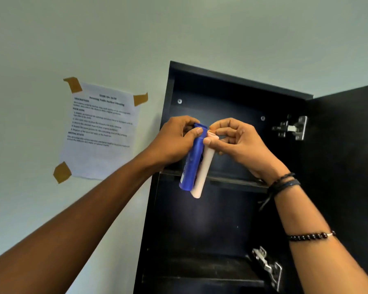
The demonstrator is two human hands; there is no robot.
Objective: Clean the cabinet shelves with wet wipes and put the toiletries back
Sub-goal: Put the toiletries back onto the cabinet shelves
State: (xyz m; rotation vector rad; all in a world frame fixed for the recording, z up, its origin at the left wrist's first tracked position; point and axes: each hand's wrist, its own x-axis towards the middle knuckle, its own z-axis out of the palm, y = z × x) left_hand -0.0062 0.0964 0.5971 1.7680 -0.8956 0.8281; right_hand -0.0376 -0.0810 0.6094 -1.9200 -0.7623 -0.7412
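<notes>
Forearms raised, 2 tubes held up at the open cabinet [238, 85].
Left hand [174, 141] curls fingers and thumb round the top end of the blue tube [190, 164]; right hand [238, 143] pinches the top of the pale tube [203, 172]. The tubes hang touching, long axes near upright, their lower ends below the front edge of the upper shelf [238, 182]. Shelving them likely means lifting clear of that edge first.

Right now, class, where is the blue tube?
In the head view, the blue tube hangs centre frame in the left hand, beside the pale tube held by the right hand, before the cabinet's upper shelf.
</notes>
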